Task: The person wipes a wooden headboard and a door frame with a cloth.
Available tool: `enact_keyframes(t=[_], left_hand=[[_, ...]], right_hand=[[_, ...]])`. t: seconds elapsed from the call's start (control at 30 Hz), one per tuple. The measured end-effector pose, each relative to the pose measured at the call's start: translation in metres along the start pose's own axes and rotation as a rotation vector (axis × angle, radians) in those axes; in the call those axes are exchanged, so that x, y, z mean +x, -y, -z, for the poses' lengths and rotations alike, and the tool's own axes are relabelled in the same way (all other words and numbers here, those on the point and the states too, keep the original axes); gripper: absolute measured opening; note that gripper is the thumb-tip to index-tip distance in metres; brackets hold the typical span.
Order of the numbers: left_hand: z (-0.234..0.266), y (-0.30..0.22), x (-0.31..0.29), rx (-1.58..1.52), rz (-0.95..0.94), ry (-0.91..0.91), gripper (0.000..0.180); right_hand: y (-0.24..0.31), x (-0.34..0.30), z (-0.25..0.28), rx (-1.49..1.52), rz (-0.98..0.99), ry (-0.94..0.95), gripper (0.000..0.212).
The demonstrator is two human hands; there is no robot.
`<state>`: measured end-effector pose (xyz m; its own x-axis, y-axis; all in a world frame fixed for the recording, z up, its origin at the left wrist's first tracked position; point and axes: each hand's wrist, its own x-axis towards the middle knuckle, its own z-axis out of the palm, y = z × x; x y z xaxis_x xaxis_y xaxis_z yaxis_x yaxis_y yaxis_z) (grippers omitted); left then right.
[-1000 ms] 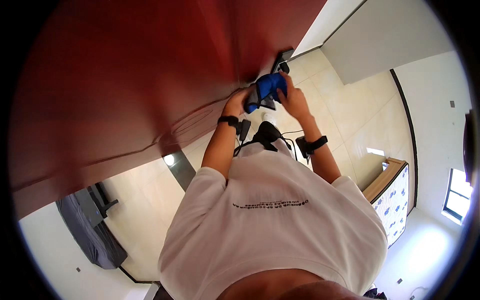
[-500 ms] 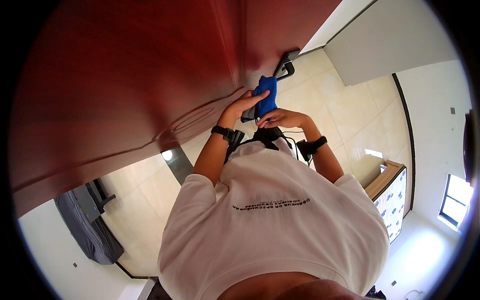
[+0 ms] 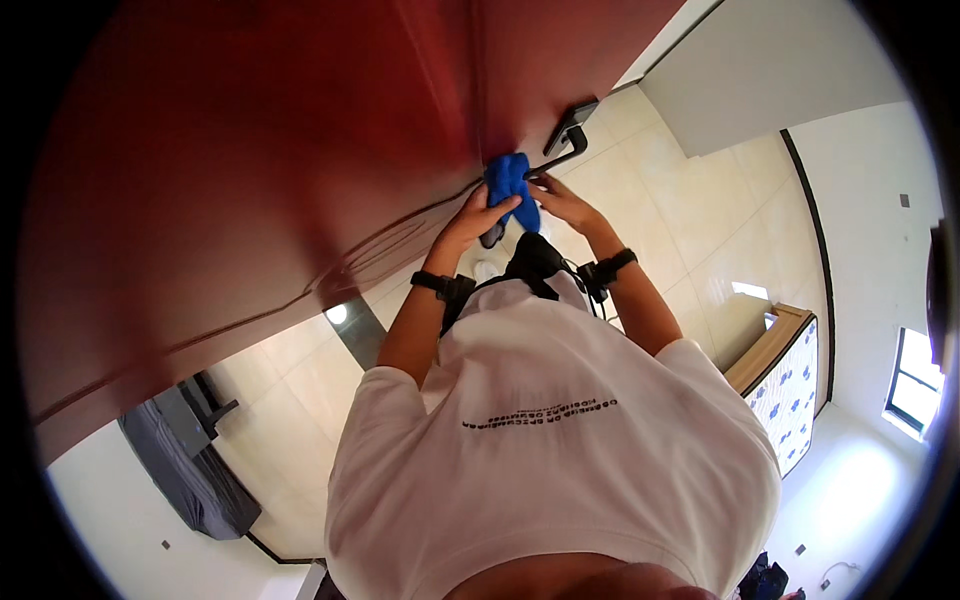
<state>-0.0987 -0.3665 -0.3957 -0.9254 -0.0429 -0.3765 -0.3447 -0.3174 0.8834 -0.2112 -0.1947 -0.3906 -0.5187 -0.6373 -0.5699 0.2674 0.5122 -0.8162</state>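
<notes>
My left hand [image 3: 476,216] is closed on a bright blue cloth [image 3: 507,178], with the thumb lying across it. A dark grey piece hangs below the cloth beside that hand. The cloth is bunched up close to the red-brown door [image 3: 250,170], next to the free end of the black lever door handle [image 3: 556,164]. Just right of the cloth, my right hand [image 3: 566,205] has its fingers stretched toward the lever's end. Its fingertips are partly hidden, and I cannot tell whether they touch the lever or the cloth.
Pale floor tiles [image 3: 690,230] extend to the right of the door. A wooden-framed bed with a patterned mattress [image 3: 785,405] stands at the right. At the lower left is a dark grey covered piece of furniture [image 3: 190,465]. A grey panel [image 3: 770,75] rises at the upper right.
The blue cloth and my left hand have shifted slightly left. My right hand has moved up to the end of the lever, more of which now shows.
</notes>
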Motion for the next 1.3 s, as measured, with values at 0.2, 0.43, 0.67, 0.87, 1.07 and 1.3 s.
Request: enact_keyframes(t=[0.2,0.43,0.67,0.87,1.07,1.3], left_hand=[[0.004,0.013,0.014,0.365,-0.050,0.007,0.057],[-0.017,-0.069,-0.031,1.065,0.056,-0.178,0.065],[-0.063,-0.093,-0.005,0.958,-0.038,-0.128,0.041],[-0.072,-0.088,0.001,1.143,-0.287,-0.173,0.036],[-0.077,-0.111,0.014,1.152,0.063,-0.094,0.038],[-0.076,-0.107,0.011,1.173,-0.143,-0.152,0.037]], right_hand=[[-0.010,0.000,-0.009,0.430,-0.094,0.173,0.061],[-0.055,0.019,0.022,0.272,0.068,-0.093,0.047],[-0.049,0.034,0.026,0.616,0.167,-0.071,0.036],[-0.057,0.059,0.007,-0.168,0.428,-0.545,0.023],[-0.056,0.076,-0.009,-0.293,0.373,-0.692,0.024],[-0.034,0.081,-0.004,0.161,0.683,-0.319,0.020]])
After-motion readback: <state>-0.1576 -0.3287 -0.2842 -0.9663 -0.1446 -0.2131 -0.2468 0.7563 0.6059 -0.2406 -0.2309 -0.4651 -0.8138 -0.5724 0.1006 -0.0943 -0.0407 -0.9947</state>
